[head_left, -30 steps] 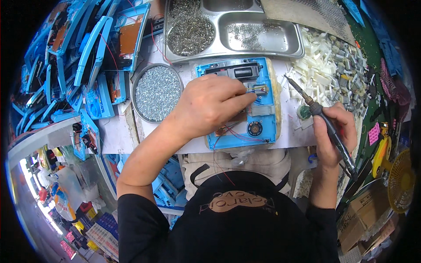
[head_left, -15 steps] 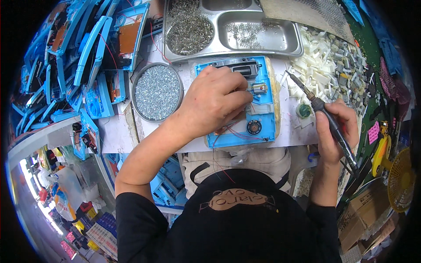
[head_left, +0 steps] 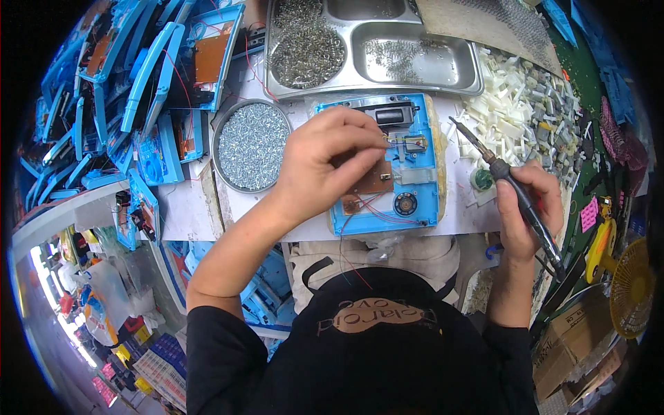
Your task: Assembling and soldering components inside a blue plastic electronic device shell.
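Observation:
A blue plastic housing (head_left: 423, 214) lies on the table before me, holding a brown circuit board (head_left: 373, 181), a small motor (head_left: 415, 143), a round black speaker (head_left: 405, 203), a black box-shaped part (head_left: 393, 115) and thin wires. Over its left half reaches my left hand (head_left: 324, 155), thumb and forefinger pinched together beside the motor. Whatever sits between those fingertips is too small to make out. To the right of the housing, my right hand (head_left: 529, 207) grips a soldering iron (head_left: 508, 171), its tip pointing up and left, apart from the housing.
Left of the housing stands a round dish (head_left: 252, 145) of small screws. Behind is a metal tray (head_left: 415, 86) with springs and small metal parts. White plastic pieces (head_left: 487, 93) are heaped at right, near a green solder spool (head_left: 482, 180). Blue housings (head_left: 155, 149) pile up at left.
My left hand has shifted slightly down and left, uncovering the circuit board and more of the motor. The soldering iron stays almost where it was.

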